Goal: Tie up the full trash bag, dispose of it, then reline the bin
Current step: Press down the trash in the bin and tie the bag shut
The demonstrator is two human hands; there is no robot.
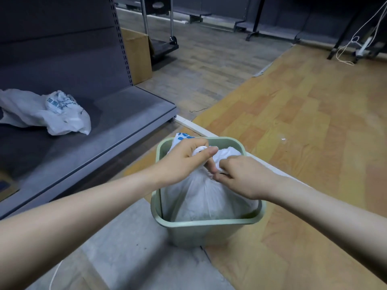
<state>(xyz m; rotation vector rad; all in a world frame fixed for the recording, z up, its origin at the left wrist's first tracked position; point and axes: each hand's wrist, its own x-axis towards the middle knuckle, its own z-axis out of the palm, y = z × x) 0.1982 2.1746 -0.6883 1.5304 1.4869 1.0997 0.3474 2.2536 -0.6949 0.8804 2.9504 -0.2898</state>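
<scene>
A pale green bin (209, 225) stands on the floor just below me. A full white trash bag (206, 197) sits inside it, its top gathered into a twisted neck. My left hand (186, 158) is closed around that neck, with a strip of bag wound over the fingers. My right hand (240, 174) pinches the bag's plastic right beside the neck, fingertips touching the left hand. A second white plastic bag (52, 114) with blue print lies crumpled on the low grey shelf (117, 126) to the left.
The grey shelving unit runs along the left. A cardboard box (137, 57) stands behind its end post. A black cart base (165, 49) is farther back. White cables (351, 49) trail at the far right. Wood-pattern floor (303, 122) spreads to the right of the bin.
</scene>
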